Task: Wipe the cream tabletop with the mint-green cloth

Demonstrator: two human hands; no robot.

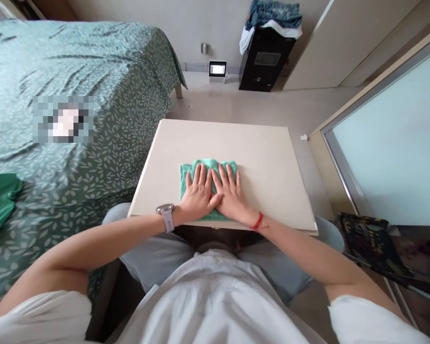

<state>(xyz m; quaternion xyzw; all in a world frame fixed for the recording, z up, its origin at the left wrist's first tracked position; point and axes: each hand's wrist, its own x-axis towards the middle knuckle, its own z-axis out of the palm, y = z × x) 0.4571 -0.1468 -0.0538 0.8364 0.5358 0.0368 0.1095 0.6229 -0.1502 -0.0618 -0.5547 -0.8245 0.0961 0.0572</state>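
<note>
A folded green cloth (209, 165) lies near the front edge of a cream-coloured board or tabletop (265, 167). My left hand (198, 193) rests flat on the cloth's left part, fingers spread and pointing forward; a watch is on that wrist. Flat on the right part of the cloth is my right hand (230, 193), its fingers also apart, with a red string round the wrist. The thumbs overlap in the middle. Both palms hide much of the cloth.
At the left stands a bed (129, 95) with a green leaf-patterned cover, a green cloth (0, 200) and a blurred item on it. Beyond the board are a small screen (217, 71) and a black cabinet (261, 62) topped with clothes. A glass panel (394, 129) is at right.
</note>
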